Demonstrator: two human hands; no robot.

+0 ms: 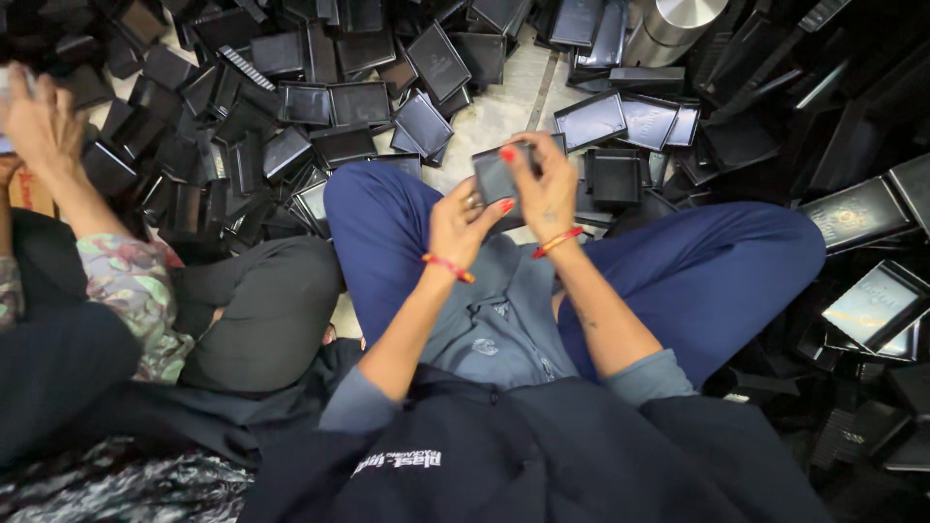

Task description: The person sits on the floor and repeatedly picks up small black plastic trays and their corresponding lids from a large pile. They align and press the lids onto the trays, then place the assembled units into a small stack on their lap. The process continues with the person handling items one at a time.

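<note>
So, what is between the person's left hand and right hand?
In the head view, a small black square tray sits between the left hand and right hand; both hands grip it above the lap.

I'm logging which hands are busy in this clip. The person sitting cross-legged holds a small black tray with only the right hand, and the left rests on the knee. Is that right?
Not quite. The head view shows both hands on the small black tray: the left hand grips it from below and the right hand from the side. Neither rests on a knee. The person does sit cross-legged, amid a pile of black trays.
</note>
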